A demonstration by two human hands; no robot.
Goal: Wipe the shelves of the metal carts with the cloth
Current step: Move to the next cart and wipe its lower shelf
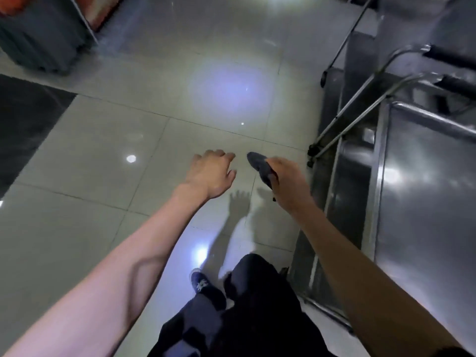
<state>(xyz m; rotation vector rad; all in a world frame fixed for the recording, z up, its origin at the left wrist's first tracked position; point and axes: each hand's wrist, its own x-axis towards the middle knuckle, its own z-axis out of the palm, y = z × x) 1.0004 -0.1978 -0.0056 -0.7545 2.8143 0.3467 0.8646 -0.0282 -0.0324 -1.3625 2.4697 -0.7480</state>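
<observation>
The right hand (pixel 288 181) is curled around a dark cloth (pixel 261 168), which sticks out past the fingers toward the left. The left hand (pixel 212 173) holds nothing, its fingers loosely bent and spread above the tiled floor (pixel 90 163). Both hands hang in the air over the floor, touching no surface. Just to the right stands a metal cart (pixel 425 202), its top shelf shiny and streaked with reflections, with angled tube handles and a second cart (pixel 438 27) farther back. To wipe well, the cloth probably needs opening flat under the palm, then laying on the near shelf and drawing across in overlapping strokes, into the raised rim and corners, while the free hand steadies the cart so it does not roll.
</observation>
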